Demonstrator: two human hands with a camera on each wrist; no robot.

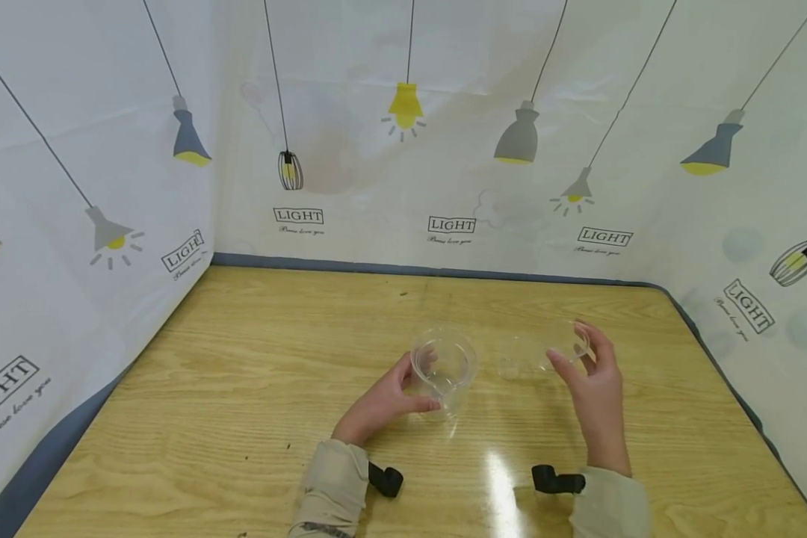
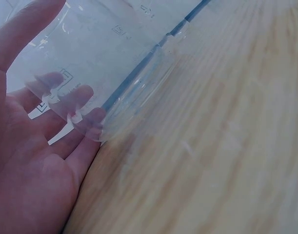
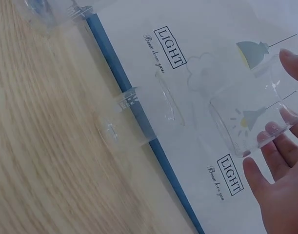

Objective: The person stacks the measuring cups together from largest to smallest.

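Observation:
My left hand point(image 1: 393, 392) grips a clear, wide-rimmed cup point(image 1: 467, 366), thumb on the near side and fingers round its left. Through the transparent wall in the left wrist view, the fingertips point(image 2: 83, 95) show. On the right, my right hand point(image 1: 595, 373) holds a smaller clear cup point(image 3: 236, 114) tipped on its side, between thumb and fingers. Between the two hands is another clear cup point(image 3: 139, 117), faint in the head view and apart from both hands. Transparency makes the cups' exact outlines and contents hard to tell.
A wooden table point(image 1: 242, 359) lies under the hands. White sheets point(image 1: 363, 172) printed with lamps stand around its back and sides, with a blue strip point(image 1: 336, 264) along the table's back edge. Small dark specks dot the tabletop.

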